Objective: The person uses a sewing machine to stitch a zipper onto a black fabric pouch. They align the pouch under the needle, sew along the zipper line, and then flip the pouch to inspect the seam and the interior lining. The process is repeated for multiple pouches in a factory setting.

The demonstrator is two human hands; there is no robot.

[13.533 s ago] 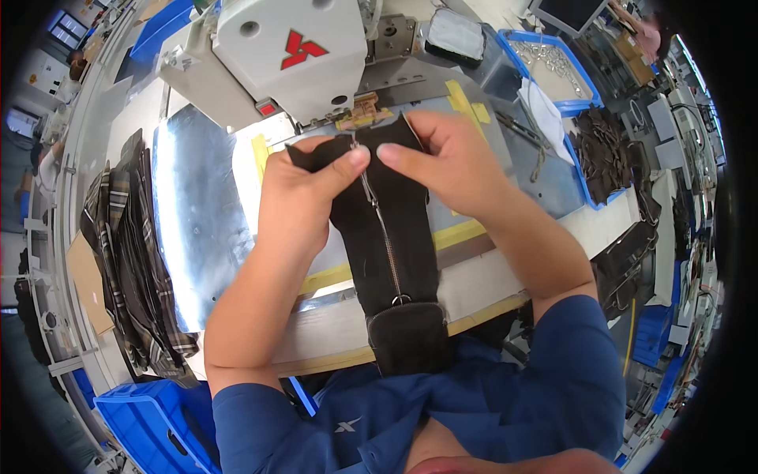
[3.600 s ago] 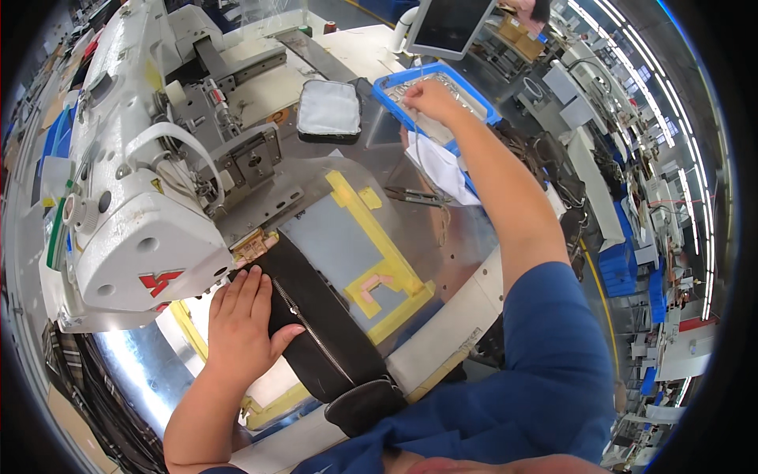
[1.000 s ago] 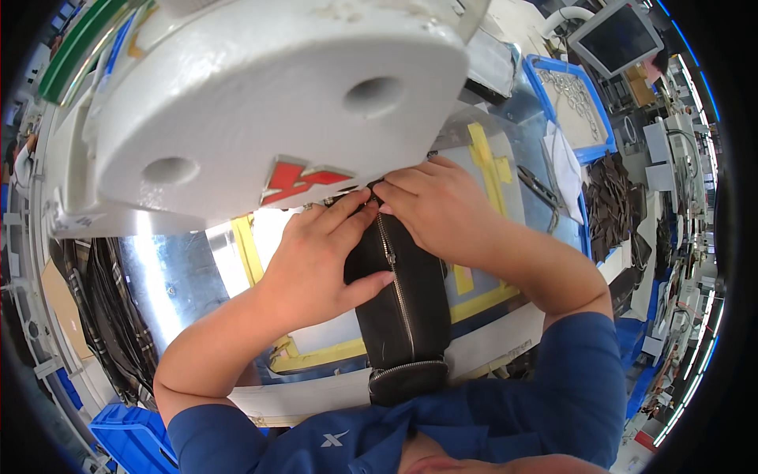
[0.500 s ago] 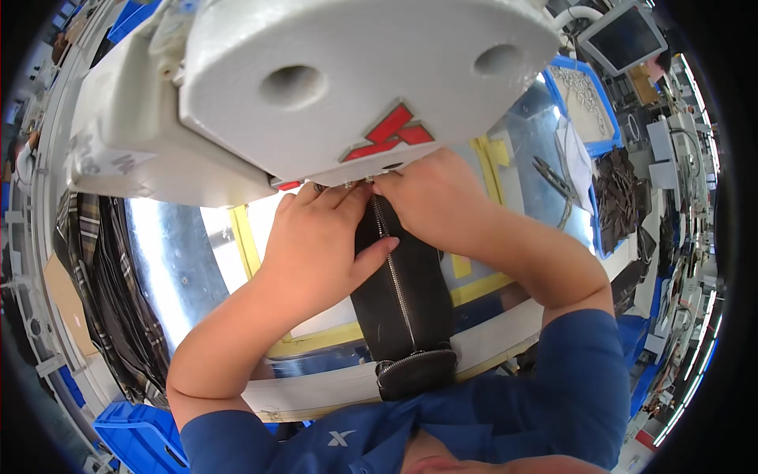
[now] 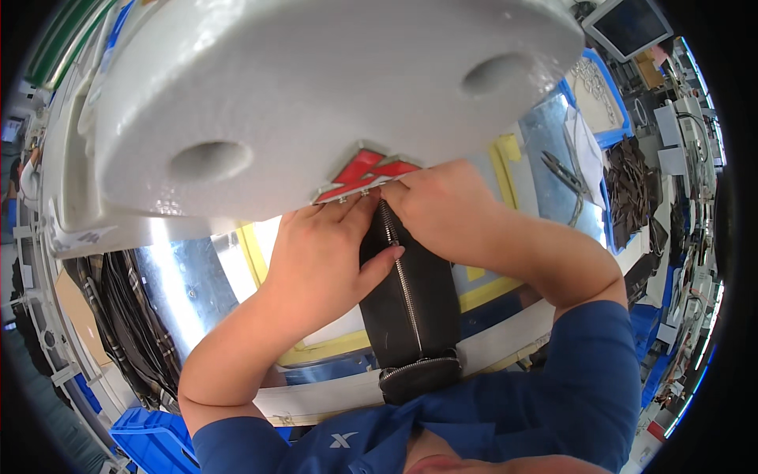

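Note:
A long black zippered fabric piece (image 5: 430, 308) runs from under the sewing machine head (image 5: 332, 95) toward my chest. A metal zipper (image 5: 407, 300) goes down its middle, and a rounded end with a second zipper (image 5: 418, 379) hangs at the table's near edge. My left hand (image 5: 320, 253) lies flat on the left side of the piece, fingers extended under the head and thumb apart on the zipper. On the right, my right hand (image 5: 442, 209) is closed at the piece's far end, its fingers bent in beside the zipper. The machine hides the fingertips and needle area.
Yellow tape strips (image 5: 501, 178) border the work surface. Pliers (image 5: 564, 175) lie to the right, near a blue tray of small metal parts (image 5: 596, 95) and a heap of dark pieces (image 5: 629, 189). Stacked dark and plaid fabric (image 5: 126, 316) lies left, above a blue crate (image 5: 154, 438).
The view has shifted, so the machine head looks larger and reaches lower. Both hands stay at nearly the same places on the black piece.

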